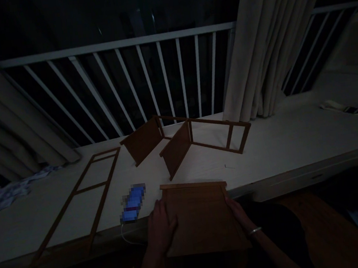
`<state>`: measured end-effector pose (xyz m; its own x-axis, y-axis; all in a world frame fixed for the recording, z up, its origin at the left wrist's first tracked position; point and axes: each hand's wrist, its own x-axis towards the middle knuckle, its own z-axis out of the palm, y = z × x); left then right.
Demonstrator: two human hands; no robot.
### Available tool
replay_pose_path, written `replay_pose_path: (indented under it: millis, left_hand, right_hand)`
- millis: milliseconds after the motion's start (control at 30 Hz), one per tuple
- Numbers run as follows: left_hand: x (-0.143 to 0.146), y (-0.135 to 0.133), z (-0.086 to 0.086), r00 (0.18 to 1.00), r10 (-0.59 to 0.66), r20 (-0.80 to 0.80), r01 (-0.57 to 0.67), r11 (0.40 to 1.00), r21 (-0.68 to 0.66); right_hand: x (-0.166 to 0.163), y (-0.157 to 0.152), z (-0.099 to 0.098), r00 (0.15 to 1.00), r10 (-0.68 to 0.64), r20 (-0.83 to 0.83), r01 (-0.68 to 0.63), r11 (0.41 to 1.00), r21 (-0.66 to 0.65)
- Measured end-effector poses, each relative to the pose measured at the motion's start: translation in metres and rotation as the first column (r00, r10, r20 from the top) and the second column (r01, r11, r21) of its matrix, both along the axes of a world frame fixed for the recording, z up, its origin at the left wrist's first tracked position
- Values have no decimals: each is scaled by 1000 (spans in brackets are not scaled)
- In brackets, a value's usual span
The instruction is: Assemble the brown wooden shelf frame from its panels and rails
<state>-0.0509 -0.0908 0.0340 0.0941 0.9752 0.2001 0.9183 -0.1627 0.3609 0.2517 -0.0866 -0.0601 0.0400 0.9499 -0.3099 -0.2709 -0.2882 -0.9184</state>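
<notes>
A brown wooden panel (199,218) with a raised strip along its far edge lies in front of me, near the ledge's front edge. My left hand (160,225) grips its left side, thumb lying over the top face. At the opposite side, my right hand (237,211) is closed around the edge, its fingertips partly hidden. Beyond the panel stands a partly joined wooden frame (211,132) with two boards, a left board (143,140) and a middle board (179,147), sticking out from it. A separate ladder-like wooden frame (91,189) lies to the left.
A phone (133,204), blurred out, lies on the pale window ledge (281,147) with a white cable (124,236). A tiny thin piece (225,166) rests right of the boards. White railings (162,79) and curtains (259,41) stand behind; crumpled cloth (19,188) lies far left.
</notes>
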Motion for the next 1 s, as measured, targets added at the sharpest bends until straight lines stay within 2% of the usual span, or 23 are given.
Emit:
replay_pose_path:
  millis: [67, 167, 233, 300, 400, 533, 667, 767, 1000]
  left_hand:
    - [12, -18, 8, 969, -179, -171, 183, 983, 8]
    - [35, -43, 10, 860, -423, -285, 411, 906, -102]
    - [49, -53, 2, 783, -540, -308, 522, 840, -147]
    - [60, -58, -13, 744, -580, -332, 556, 813, -172]
    - [71, -60, -41, 753, -520, -404, 514, 848, -133]
    - [76, -62, -67, 772, -368, -519, 449, 893, 35]
    - [75, -58, -75, 769, -235, -594, 423, 885, 197]
    - [73, -53, -78, 767, -160, -621, 396, 880, 262]
    - [74, -52, -85, 740, -168, -651, 427, 865, 262]
  right_hand:
    - [-1, 0, 0, 1000, 10, 1, -10, 1000, -3]
    - [0, 3, 1, 1000, 28, -6, -28, 1000, 2]
    - [1, 5, 0, 1000, 22, -1, -22, 1000, 6]
    - [3, 7, -1, 1000, 21, 20, -21, 1000, 15]
    - [4, 8, -1, 999, 31, 33, -32, 999, 30]
    - [2, 7, 0, 999, 27, 29, -27, 1000, 7]
    - [1, 4, 2, 1000, 10, 25, -10, 1000, 13]
    - [1, 4, 2, 999, -11, 46, 11, 1000, 12]
    - [1, 4, -1, 1000, -26, -3, 26, 999, 31]
